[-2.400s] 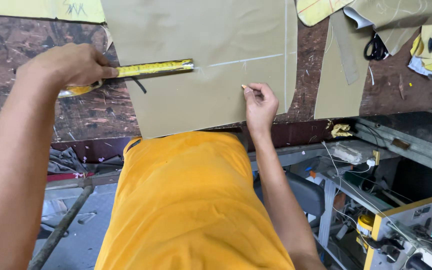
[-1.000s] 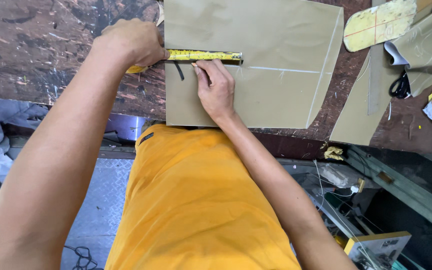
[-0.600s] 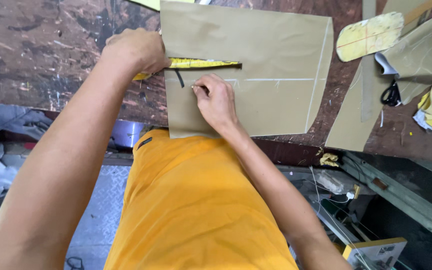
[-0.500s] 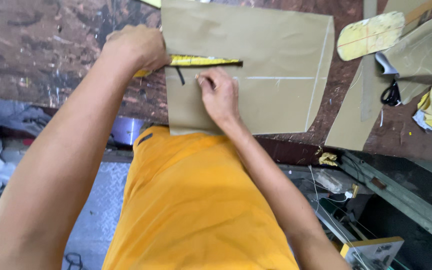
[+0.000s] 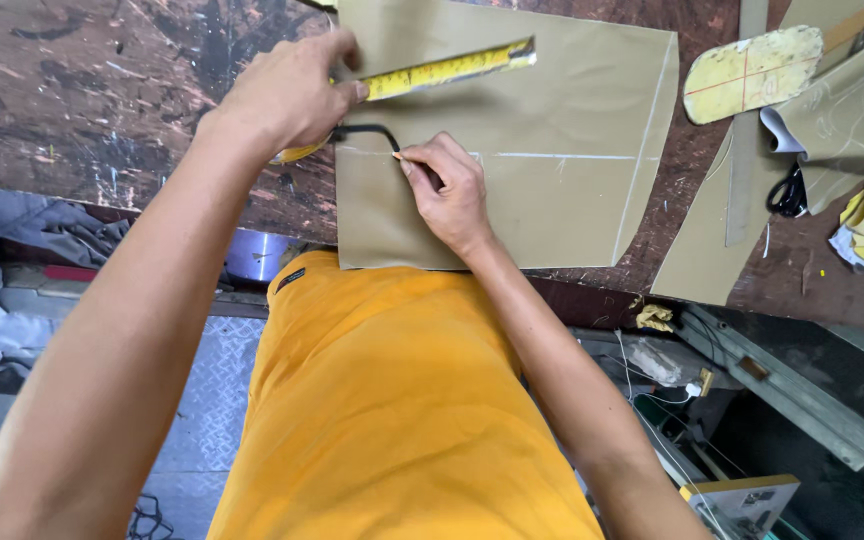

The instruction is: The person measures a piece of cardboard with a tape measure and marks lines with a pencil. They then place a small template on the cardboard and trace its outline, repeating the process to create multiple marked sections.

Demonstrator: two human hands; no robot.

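Tape measure (image 5: pixel 449 71) lifted, right hand (image 5: pixel 449 190) marking fabric (image 5: pixel 552 200)

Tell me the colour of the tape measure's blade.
Yellow tape measure blade, pinned under the left hand; head view.

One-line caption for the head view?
Left hand pins a yellow tape measure on olive fabric; right hand marks it with chalk.

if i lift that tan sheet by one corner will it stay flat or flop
The tan sheet would probably droop: it looks thin and lies flat. It likely slides easily, since the left hand pins the tape measure on it while the right hand marks.
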